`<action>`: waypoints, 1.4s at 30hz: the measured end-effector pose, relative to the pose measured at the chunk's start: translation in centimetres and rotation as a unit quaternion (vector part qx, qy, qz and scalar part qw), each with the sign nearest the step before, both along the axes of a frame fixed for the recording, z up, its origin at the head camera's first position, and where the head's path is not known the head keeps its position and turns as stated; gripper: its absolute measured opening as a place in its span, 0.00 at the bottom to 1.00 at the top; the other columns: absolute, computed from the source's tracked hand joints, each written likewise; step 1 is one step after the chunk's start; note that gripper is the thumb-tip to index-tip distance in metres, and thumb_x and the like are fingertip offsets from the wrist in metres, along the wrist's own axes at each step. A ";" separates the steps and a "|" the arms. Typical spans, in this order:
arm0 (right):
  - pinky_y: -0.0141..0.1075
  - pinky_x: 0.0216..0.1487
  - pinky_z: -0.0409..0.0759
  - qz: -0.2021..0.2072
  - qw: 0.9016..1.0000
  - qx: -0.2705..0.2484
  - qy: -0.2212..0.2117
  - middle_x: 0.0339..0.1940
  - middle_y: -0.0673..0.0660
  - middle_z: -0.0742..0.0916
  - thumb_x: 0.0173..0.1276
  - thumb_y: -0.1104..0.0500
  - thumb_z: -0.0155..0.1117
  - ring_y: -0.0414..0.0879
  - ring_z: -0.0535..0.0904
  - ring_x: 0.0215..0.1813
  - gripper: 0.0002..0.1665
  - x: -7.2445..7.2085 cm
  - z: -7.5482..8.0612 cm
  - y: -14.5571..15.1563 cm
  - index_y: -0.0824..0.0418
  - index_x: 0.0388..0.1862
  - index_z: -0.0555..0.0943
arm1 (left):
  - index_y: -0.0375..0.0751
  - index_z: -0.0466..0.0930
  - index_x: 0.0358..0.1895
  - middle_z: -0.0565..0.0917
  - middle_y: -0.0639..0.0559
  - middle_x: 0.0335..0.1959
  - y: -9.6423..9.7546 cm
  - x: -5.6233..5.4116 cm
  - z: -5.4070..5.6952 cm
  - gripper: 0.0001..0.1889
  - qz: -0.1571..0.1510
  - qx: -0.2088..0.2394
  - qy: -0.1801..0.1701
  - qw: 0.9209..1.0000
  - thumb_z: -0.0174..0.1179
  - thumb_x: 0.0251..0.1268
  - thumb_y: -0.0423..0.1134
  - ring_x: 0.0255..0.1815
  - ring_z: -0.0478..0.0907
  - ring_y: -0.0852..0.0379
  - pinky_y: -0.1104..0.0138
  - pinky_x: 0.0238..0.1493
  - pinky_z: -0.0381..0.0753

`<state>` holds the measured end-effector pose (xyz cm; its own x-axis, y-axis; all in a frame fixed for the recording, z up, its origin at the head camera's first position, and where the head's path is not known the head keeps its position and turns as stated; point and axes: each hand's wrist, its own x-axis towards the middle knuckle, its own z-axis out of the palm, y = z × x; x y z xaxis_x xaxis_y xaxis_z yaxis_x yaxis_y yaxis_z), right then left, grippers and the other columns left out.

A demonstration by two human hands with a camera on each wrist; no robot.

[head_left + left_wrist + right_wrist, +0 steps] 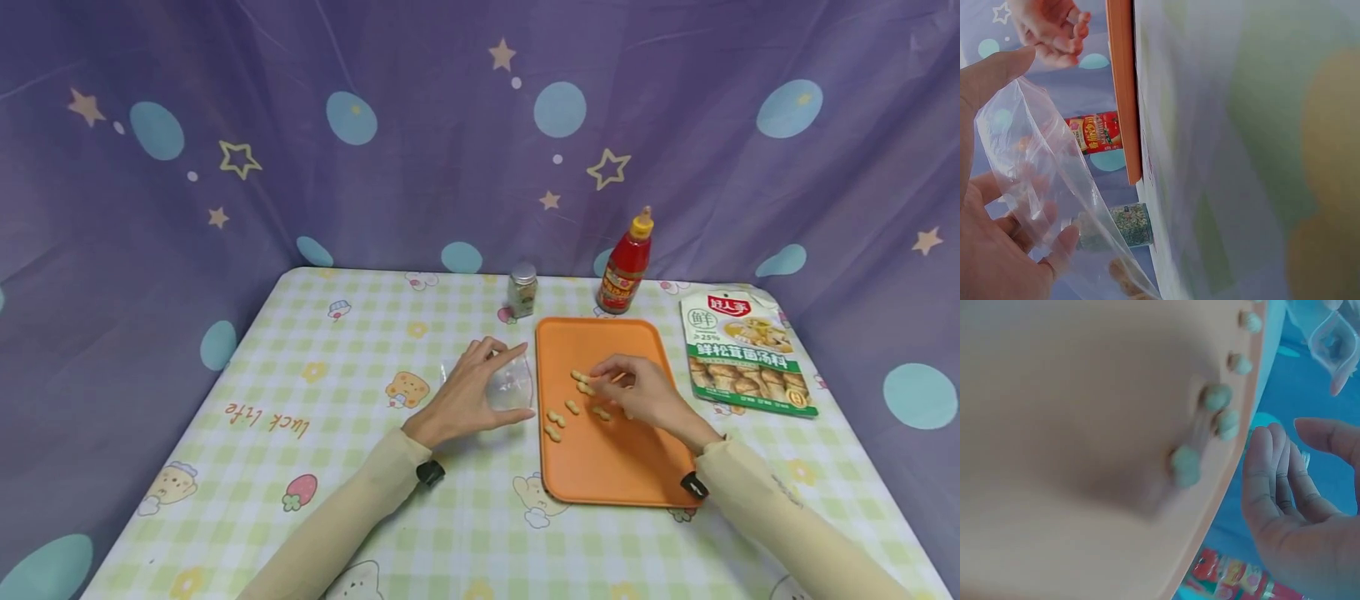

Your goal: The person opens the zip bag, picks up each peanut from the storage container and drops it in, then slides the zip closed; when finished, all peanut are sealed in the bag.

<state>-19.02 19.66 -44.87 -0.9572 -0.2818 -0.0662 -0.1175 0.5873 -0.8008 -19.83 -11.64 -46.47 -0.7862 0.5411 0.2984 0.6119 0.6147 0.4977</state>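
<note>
My left hand [467, 393] holds a clear plastic bag [512, 385] left of the orange tray [617, 467], thumb and fingers spread around its mouth. In the left wrist view the clear bag [1054, 156] stands gaping, with a brownish peanut-like piece [1124, 278] low in it. Over the tray hovers my right hand [641, 393], fingers loosely bent. The right wrist view shows a gap between its thumb and fingers [1259, 462], with nothing held. Several unshelled peanuts [556, 418] lie on the tray, mostly toward its left half, some just below the right hand.
Behind the tray stand a red sauce bottle [625, 267] with a yellow cap and a small seasoning jar [522, 292]. A green and white food pouch [750, 354] lies right of the tray. A checked cloth [360, 350] covers the table, with a purple curtain [450, 192] behind it.
</note>
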 end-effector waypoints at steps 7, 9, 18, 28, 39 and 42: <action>0.36 0.37 0.82 -0.017 0.999 0.046 0.003 0.45 0.60 0.89 0.74 0.62 0.65 0.47 0.87 0.41 0.12 0.6 -0.6 2.1 0.61 0.54 0.86 | 0.55 0.65 0.81 0.72 0.55 0.60 0.0 0.0 0.0 0.51 0.000 -0.001 0.003 1.000 0.75 0.54 0.66 0.55 0.66 0.57 0.57 0.62 0.71; 0.37 0.37 0.83 -0.017 0.999 0.051 0.001 0.44 0.59 0.89 0.73 0.61 0.67 0.46 0.87 0.41 0.13 0.7 -0.7 2.5 0.61 0.54 0.86 | 0.53 0.66 0.81 0.72 0.54 0.61 0.0 0.0 0.0 0.51 -0.001 0.000 0.002 1.000 0.76 0.54 0.65 0.55 0.66 0.56 0.57 0.62 0.71; 0.32 0.34 0.81 -0.023 0.997 0.070 0.002 0.38 0.58 0.88 0.68 0.62 0.73 0.43 0.86 0.36 0.12 0.9 -1.0 3.5 0.63 0.49 0.86 | 0.54 0.66 0.81 0.72 0.55 0.60 0.1 0.0 0.1 0.51 -0.002 -0.001 0.000 1.000 0.76 0.54 0.66 0.55 0.66 0.56 0.57 0.61 0.71; 0.30 0.35 0.78 -0.012 0.996 0.090 0.002 0.34 0.55 0.88 0.65 0.63 0.76 0.42 0.85 0.35 0.10 0.7 -1.6 3.6 0.63 0.44 0.87 | 0.51 0.66 0.80 0.72 0.55 0.60 0.1 0.0 -0.1 0.52 -0.003 0.001 0.001 1.000 0.76 0.53 0.65 0.55 0.66 0.56 0.58 0.60 0.71; 0.29 0.31 0.75 -0.012 0.995 0.101 -0.003 0.32 0.53 0.87 0.65 0.62 0.76 0.43 0.79 0.32 0.07 0.7 -1.9 3.3 0.61 0.40 0.88 | 0.51 0.66 0.80 0.72 0.55 0.60 0.0 0.0 -0.1 0.51 -0.005 0.003 0.004 1.000 0.76 0.53 0.66 0.55 0.66 0.57 0.58 0.61 0.71; 0.29 0.30 0.76 -0.014 0.995 0.094 -0.009 0.32 0.54 0.87 0.66 0.62 0.75 0.42 0.80 0.31 0.07 0.7 -1.9 3.2 0.62 0.40 0.88 | 0.52 0.66 0.80 0.72 0.55 0.60 0.0 0.0 -0.1 0.51 -0.004 0.002 0.002 1.000 0.76 0.53 0.66 0.55 0.66 0.56 0.58 0.61 0.71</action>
